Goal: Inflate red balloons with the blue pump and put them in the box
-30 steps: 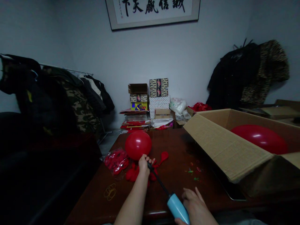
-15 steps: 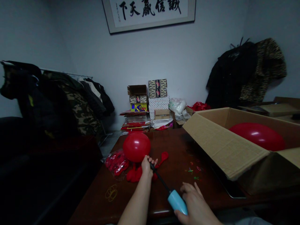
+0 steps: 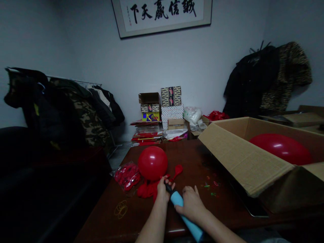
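A partly inflated red balloon [image 3: 153, 163] sits at the tip of a light-blue balloon pump [image 3: 190, 225]. My left hand [image 3: 164, 189] is closed around the balloon's neck and the pump's black nozzle end; the join itself is hidden by the fingers. On the blue barrel lies my right hand [image 3: 192, 204], curled over it from the right, with the far fingers partly hidden. Flat red balloons [image 3: 144, 189] lie under and behind the left hand, one with its round end [image 3: 178, 169] out to the right. A clear bag of red balloons [image 3: 127, 176] is left of the inflated one.
A large open cardboard box [image 3: 243, 155] with an inflated red balloon [image 3: 280, 147] stands at the right, beside a dark flat device [image 3: 249, 200]. Yellowish rubber bands [image 3: 120, 209] and small coloured bits [image 3: 212, 185] lie on the brown table [image 3: 141, 222]. Stacked boxes [image 3: 172, 113] are behind.
My right hand has pushed the pump's blue barrel forward, closing over the black shaft toward my left hand. The balloon has shifted slightly right and down in view.
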Demonstrator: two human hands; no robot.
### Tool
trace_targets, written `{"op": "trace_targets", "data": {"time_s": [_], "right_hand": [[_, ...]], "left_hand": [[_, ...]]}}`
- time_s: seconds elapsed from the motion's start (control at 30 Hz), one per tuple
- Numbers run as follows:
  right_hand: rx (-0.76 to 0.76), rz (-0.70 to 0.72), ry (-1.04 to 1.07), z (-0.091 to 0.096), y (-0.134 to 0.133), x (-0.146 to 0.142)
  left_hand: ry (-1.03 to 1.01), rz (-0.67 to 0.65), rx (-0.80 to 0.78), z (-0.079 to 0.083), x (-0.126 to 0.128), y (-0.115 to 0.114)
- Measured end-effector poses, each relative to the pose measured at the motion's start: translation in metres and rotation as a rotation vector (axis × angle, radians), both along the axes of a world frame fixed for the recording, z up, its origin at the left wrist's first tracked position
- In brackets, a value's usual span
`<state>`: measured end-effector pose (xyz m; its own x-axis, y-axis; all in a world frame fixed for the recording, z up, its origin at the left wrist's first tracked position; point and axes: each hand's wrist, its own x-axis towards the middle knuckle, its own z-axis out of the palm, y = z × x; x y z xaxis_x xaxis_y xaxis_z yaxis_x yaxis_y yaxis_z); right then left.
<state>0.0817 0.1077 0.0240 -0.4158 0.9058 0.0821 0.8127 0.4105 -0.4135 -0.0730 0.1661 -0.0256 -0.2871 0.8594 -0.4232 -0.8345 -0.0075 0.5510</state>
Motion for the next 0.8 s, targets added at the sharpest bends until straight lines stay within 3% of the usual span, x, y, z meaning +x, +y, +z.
{"op": "trace_targets", "data": {"time_s": [0.1,0.23,0.47,0.63,0.8], "right_hand": [[-0.008,-0.004,0.0,-0.006,-0.002,-0.005],[-0.007,0.002,0.013,-0.011,-0.015,0.001],[-0.053,0.057,-0.043,-0.011,-0.042,0.053],[-0.191,0.129,-0.077,0.003,-0.056,0.083],[-0.157,0.061,-0.099,0.024,-0.059,0.084]], "left_hand": [[-0.061,-0.043,0.006,0.001,-0.005,-0.002],[0.017,0.075,-0.007,0.001,-0.005,0.0],[0.103,0.145,-0.001,0.01,-0.013,0.013],[0.103,0.137,0.004,0.016,-0.014,0.019],[0.063,0.15,0.012,0.02,-0.008,0.021]]}}
